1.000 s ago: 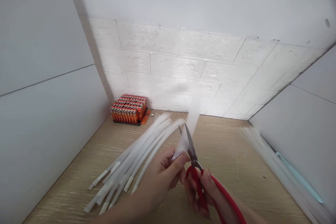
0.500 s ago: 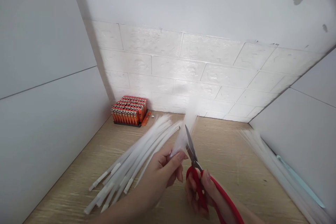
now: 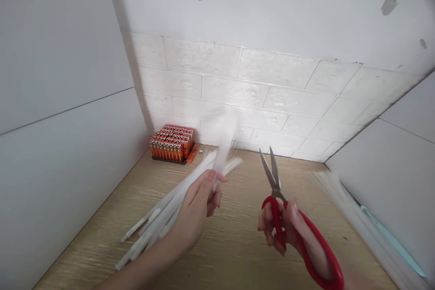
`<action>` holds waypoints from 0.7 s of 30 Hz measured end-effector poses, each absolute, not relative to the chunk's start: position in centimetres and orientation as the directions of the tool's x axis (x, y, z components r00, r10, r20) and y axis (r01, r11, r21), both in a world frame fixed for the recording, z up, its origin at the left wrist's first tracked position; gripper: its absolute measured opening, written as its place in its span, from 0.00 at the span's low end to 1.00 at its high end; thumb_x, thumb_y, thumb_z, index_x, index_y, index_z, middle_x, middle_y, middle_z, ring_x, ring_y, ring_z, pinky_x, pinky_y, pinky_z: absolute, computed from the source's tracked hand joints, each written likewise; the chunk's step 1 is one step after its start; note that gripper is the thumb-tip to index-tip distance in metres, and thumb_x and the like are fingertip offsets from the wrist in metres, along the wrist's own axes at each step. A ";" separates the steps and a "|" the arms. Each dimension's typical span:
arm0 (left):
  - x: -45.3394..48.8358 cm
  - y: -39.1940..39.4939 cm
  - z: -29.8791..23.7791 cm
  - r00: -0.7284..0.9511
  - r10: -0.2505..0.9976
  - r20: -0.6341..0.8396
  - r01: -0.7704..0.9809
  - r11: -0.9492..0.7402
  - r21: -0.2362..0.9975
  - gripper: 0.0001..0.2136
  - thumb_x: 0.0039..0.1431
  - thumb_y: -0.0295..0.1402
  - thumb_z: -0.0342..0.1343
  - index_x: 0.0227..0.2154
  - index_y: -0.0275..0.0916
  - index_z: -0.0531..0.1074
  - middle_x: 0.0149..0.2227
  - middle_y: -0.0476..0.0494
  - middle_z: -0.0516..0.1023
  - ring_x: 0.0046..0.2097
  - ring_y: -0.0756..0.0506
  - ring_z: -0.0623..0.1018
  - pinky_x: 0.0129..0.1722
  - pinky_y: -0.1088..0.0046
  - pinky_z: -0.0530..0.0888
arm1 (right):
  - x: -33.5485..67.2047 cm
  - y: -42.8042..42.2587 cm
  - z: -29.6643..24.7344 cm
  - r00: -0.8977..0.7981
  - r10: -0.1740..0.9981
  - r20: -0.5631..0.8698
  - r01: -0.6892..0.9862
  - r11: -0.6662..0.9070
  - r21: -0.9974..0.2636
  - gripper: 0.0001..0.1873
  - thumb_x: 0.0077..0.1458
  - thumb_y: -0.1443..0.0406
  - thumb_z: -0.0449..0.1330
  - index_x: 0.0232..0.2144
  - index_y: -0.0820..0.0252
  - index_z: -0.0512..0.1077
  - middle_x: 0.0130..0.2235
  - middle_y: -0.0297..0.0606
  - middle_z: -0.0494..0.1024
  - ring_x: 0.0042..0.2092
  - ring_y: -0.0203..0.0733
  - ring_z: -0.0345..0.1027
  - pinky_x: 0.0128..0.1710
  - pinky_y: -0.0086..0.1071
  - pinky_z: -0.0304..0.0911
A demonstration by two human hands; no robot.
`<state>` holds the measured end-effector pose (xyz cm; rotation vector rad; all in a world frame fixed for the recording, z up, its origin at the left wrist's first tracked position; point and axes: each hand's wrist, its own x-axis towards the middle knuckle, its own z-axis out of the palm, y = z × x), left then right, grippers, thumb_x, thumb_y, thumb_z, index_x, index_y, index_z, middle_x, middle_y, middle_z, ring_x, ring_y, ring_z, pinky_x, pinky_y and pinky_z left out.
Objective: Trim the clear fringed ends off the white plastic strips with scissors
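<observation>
My left hand pinches a bundle of thin, translucent white strands, which points up and is blurred at its top. Behind that hand, several similar white bundles lie side by side on the wooden surface, some with white bands near their lower ends. In my right hand are scissors with red handles, their blades partly apart and pointing up. Nothing lies between the blades, and they are clear of the strands.
At the back left, orange lighters stand packed in a black tray, with one orange lighter lying beside them. Along the right panel lie long loose strands and a pale blue strip. A white brick-patterned wall closes the back.
My left hand has moved left and up with the bundle. The scissors have moved right, away from the strands, and their blades now point straight upward.
</observation>
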<state>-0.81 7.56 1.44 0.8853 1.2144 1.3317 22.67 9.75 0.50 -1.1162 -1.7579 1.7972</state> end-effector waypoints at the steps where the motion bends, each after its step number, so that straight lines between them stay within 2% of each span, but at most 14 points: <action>1: -0.8 7.5 1.3 -0.148 0.980 -0.133 -0.216 0.099 0.971 0.21 0.66 0.52 0.45 0.39 0.37 0.69 0.20 0.56 0.59 0.21 0.56 0.53 0.19 0.82 0.50 | 22.8 10.0 0.6 -0.614 0.741 -0.271 0.256 -0.137 -0.957 0.24 0.66 0.49 0.47 0.44 0.62 0.70 0.39 0.40 0.74 0.37 0.33 0.67 0.40 0.32 0.68; 7: -0.2 7.0 1.0 -0.089 0.991 -0.103 -0.057 0.099 0.993 0.19 0.67 0.49 0.46 0.40 0.37 0.70 0.20 0.55 0.60 0.23 0.55 0.57 0.21 0.81 0.53 | 22.6 10.4 0.1 -0.684 0.662 -0.305 0.302 -0.124 -0.945 0.18 0.65 0.55 0.53 0.44 0.64 0.71 0.40 0.39 0.74 0.37 0.32 0.69 0.37 0.29 0.70; 11: 0.0 6.7 1.1 -0.039 0.996 -0.085 0.033 0.087 0.996 0.19 0.68 0.48 0.45 0.39 0.37 0.72 0.20 0.55 0.60 0.24 0.54 0.59 0.24 0.79 0.57 | 22.2 10.0 -0.4 -0.706 0.632 -0.321 0.323 -0.116 -0.939 0.17 0.65 0.56 0.54 0.46 0.65 0.70 0.41 0.40 0.74 0.38 0.32 0.70 0.38 0.29 0.71; 17: 0.1 6.3 0.9 0.105 0.994 -0.037 0.303 0.004 0.953 0.19 0.70 0.47 0.43 0.39 0.39 0.75 0.22 0.54 0.65 0.27 0.53 0.65 0.30 0.78 0.61 | 22.0 10.1 -0.2 -0.714 0.615 -0.334 0.343 -0.108 -0.933 0.17 0.65 0.57 0.54 0.47 0.65 0.70 0.43 0.40 0.74 0.39 0.33 0.70 0.40 0.31 0.71; 21: 0.4 6.2 0.8 0.163 0.985 -0.058 0.345 -0.002 0.939 0.21 0.70 0.47 0.42 0.37 0.38 0.75 0.22 0.54 0.66 0.28 0.53 0.67 0.32 0.77 0.62 | 21.7 10.2 -0.2 -0.706 0.622 -0.338 0.346 -0.113 -0.931 0.18 0.65 0.56 0.54 0.46 0.65 0.70 0.41 0.40 0.74 0.38 0.33 0.70 0.39 0.30 0.71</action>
